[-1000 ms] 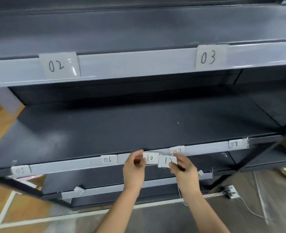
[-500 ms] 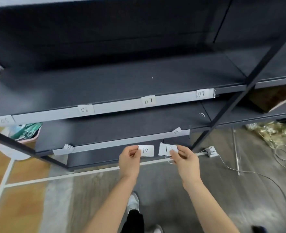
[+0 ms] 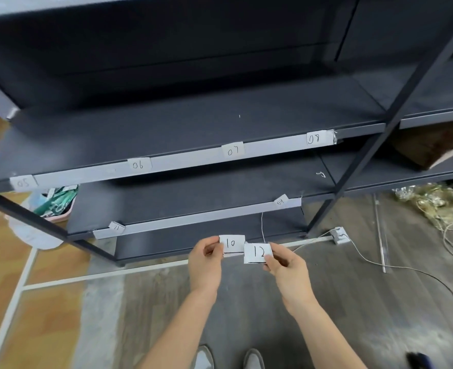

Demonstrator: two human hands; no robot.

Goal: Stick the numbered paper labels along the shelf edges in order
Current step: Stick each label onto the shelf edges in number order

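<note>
While the label marked 10 (image 3: 231,244) is pinched in the grip of the left hand (image 3: 205,265), the label marked 12 (image 3: 258,253) is pinched by the right hand (image 3: 286,270), the two papers overlapping slightly below the lowest shelf edge (image 3: 196,219). That pale edge strip carries labels 11 (image 3: 116,227) and 09 (image 3: 280,201) at its ends, while the shelf edge above (image 3: 182,162) shows 05 (image 3: 23,183), 06 (image 3: 138,165), 07 (image 3: 233,150) and 08 (image 3: 313,138).

Forearms: bare, no sleeves, watch or rings visible on the left hand (image 3: 205,265) or right hand (image 3: 286,270).
Footwear: pair of grey rounded shoe toes (image 3: 229,357), bottom centre of the frame.
</note>
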